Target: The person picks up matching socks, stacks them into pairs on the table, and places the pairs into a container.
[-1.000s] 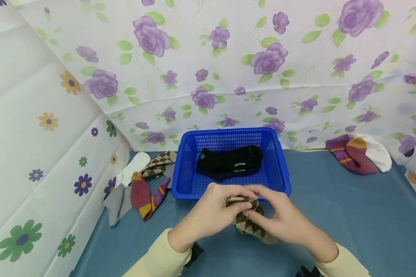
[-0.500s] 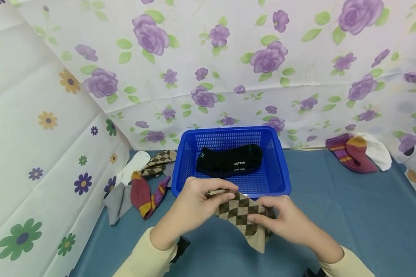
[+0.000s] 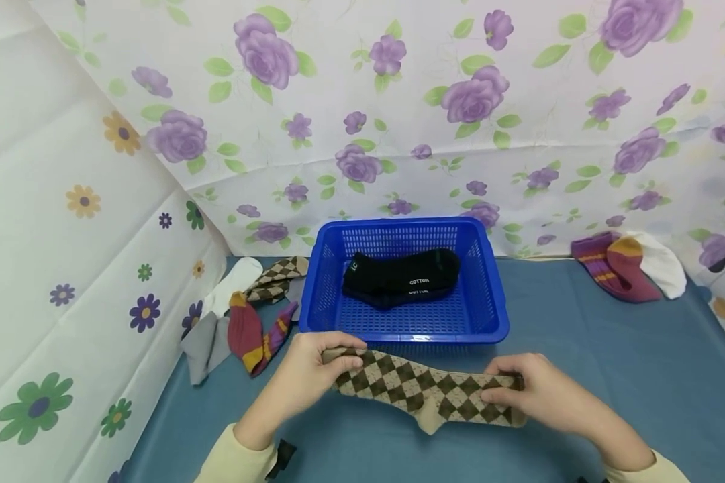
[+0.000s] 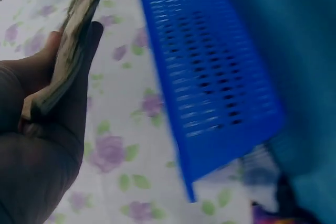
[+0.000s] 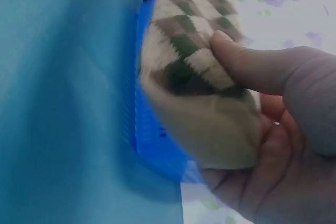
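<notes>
A beige and brown diamond-patterned sock is stretched sideways in front of the basket, its plain beige heel hanging down at the middle. My left hand pinches the cuff end between thumb and fingers. At the other end, my right hand pinches the sock near the toe. The right wrist view shows the plain toe lying across the fingers, with the thumb on the checked part. In the left wrist view the sock appears edge-on between thumb and fingers.
Behind the hands stands a blue basket holding black socks. To its left lie a white sock, a checked sock, a maroon sock and grey socks. Maroon and white socks lie at the far right.
The hands were close together over the bunched sock. They have moved apart, left hand leftward and right hand rightward, and the sock is now drawn out lengthwise.
</notes>
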Demonstrator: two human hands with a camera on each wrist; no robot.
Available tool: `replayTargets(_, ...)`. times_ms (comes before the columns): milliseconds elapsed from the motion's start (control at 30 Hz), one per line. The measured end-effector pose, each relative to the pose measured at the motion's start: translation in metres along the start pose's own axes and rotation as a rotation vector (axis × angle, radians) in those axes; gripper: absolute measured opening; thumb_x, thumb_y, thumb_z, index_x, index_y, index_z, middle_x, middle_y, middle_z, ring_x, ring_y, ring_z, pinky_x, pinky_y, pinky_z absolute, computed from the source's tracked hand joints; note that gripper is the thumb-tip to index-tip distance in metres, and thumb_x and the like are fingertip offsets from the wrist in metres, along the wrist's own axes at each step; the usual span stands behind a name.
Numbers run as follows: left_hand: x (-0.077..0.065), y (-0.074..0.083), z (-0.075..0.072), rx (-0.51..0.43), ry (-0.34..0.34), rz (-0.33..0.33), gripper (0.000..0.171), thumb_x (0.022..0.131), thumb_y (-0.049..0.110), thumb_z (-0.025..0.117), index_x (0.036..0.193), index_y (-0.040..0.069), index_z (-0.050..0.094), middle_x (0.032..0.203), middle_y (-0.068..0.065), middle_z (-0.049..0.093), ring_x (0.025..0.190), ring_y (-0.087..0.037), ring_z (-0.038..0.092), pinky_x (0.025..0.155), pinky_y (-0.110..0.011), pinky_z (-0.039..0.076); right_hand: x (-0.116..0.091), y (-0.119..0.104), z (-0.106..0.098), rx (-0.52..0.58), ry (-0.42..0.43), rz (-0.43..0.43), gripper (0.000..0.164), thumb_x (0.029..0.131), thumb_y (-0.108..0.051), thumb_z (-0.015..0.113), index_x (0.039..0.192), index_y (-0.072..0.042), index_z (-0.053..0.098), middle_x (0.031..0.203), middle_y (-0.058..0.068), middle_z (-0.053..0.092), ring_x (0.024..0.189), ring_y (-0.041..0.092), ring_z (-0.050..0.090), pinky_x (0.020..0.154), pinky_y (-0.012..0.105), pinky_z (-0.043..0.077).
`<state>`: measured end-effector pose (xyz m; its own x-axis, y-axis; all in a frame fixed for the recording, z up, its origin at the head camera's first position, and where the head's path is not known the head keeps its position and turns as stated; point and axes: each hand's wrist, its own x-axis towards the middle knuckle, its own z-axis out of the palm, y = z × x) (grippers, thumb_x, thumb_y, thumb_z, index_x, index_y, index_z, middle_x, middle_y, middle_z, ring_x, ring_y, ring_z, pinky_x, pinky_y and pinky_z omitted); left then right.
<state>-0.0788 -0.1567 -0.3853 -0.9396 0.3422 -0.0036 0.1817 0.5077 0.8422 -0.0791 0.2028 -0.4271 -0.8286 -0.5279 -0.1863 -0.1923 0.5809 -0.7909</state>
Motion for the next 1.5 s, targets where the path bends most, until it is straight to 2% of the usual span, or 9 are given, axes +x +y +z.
replayTargets(167, -0.004, -0.026, 0.020, 0.078, -0.022, -0.115, 0.009, 0.084, 0.023, 0.070, 0.092, 0.026, 0.070, 0.083, 0.009, 0.070, 0.056, -0.008, 0.063, 0.053, -0.025, 0.050, 0.002, 0.014, -0.007, -0.008, -0.041, 0.073, 0.019, 0.081, -0.045, 0.067, 0.087, -0.026, 0.064, 0.073, -0.006, 0.061, 0.056, 0.005, 0.051, 0.053, 0.026, 0.044)
replayTargets(300, -0.001, -0.048, 0.035, 0.173, -0.046, -0.203, 0.006, 0.082, 0.021, 0.071, 0.088, 0.023, 0.071, 0.080, 0.009, 0.069, 0.065, -0.006, 0.062, 0.060, -0.026, 0.050, 0.010, 0.028, -0.007, -0.023, -0.049, 0.165, 0.024, 0.078, -0.028, 0.075, 0.096, -0.017, 0.066, 0.074, -0.001, 0.060, 0.059, 0.011, 0.054, 0.053, 0.027, 0.044)
replayTargets(500, 0.016, -0.065, 0.047, 0.218, -0.037, -0.242, 0.011, 0.081, 0.015, 0.072, 0.092, 0.013, 0.071, 0.077, 0.002, 0.068, 0.054, -0.009, 0.054, 0.050, -0.027, 0.045, 0.021, 0.043, -0.003, -0.080, 0.074, 0.317, 0.028, 0.073, -0.012, 0.078, 0.099, -0.011, 0.066, 0.066, 0.002, 0.052, 0.057, 0.012, 0.044, 0.054, 0.028, 0.040)
replayTargets(633, 0.018, -0.070, 0.050, 0.261, 0.011, -0.230, 0.014, 0.081, 0.008, 0.070, 0.095, 0.011, 0.071, 0.083, -0.002, 0.069, 0.062, -0.011, 0.060, 0.055, -0.028, 0.049, 0.023, 0.049, -0.001, -0.093, 0.088, 0.353, 0.029, 0.073, -0.013, 0.078, 0.100, -0.012, 0.066, 0.075, 0.000, 0.061, 0.065, 0.013, 0.052, 0.057, 0.028, 0.043)
replayTargets(767, 0.013, -0.066, 0.051, 0.381, 0.101, -0.234, 0.017, 0.080, 0.007, 0.067, 0.096, 0.013, 0.070, 0.093, -0.003, 0.070, 0.080, -0.016, 0.065, 0.065, -0.034, 0.052, 0.018, 0.048, -0.002, -0.177, 0.127, 0.347, 0.029, 0.077, -0.023, 0.076, 0.101, -0.012, 0.066, 0.087, 0.002, 0.067, 0.078, 0.016, 0.061, 0.062, 0.033, 0.049)
replayTargets(867, 0.008, -0.058, 0.053, 0.468, 0.145, -0.242, 0.016, 0.080, 0.015, 0.070, 0.096, 0.014, 0.069, 0.093, -0.004, 0.067, 0.081, -0.017, 0.063, 0.064, -0.036, 0.051, 0.011, 0.041, -0.001, -0.302, 0.234, 0.297, 0.030, 0.077, -0.028, 0.076, 0.100, -0.012, 0.067, 0.095, 0.006, 0.067, 0.088, 0.024, 0.063, 0.068, 0.041, 0.050)
replayTargets(1033, 0.004, -0.048, 0.062, 0.421, 0.060, -0.188, 0.024, 0.080, 0.017, 0.073, 0.102, 0.012, 0.066, 0.087, -0.002, 0.061, 0.074, -0.011, 0.055, 0.060, -0.027, 0.045, 0.006, 0.023, 0.018, -0.483, 0.424, 0.128, 0.027, 0.069, -0.015, 0.080, 0.092, -0.014, 0.064, 0.089, 0.006, 0.057, 0.078, 0.019, 0.053, 0.064, 0.036, 0.046)
replayTargets(1233, 0.008, -0.055, 0.074, 0.352, -0.072, -0.185, 0.030, 0.077, 0.022, 0.077, 0.103, 0.011, 0.064, 0.090, -0.002, 0.060, 0.079, -0.012, 0.055, 0.061, -0.026, 0.045, 0.012, 0.020, 0.041, -0.498, 0.267, 0.118, 0.028, 0.069, -0.015, 0.082, 0.080, -0.022, 0.057, 0.079, -0.003, 0.046, 0.071, 0.012, 0.038, 0.059, 0.028, 0.033)
replayTargets(1500, 0.017, -0.066, 0.075, 0.313, -0.132, -0.242, 0.037, 0.070, 0.025, 0.083, 0.095, 0.011, 0.059, 0.086, -0.004, 0.054, 0.077, -0.015, 0.049, 0.063, -0.029, 0.043, 0.014, 0.060, 0.029, -0.323, 0.203, 0.230, 0.030, 0.066, -0.026, 0.084, 0.079, -0.019, 0.058, 0.077, -0.001, 0.048, 0.068, 0.012, 0.042, 0.057, 0.026, 0.034)
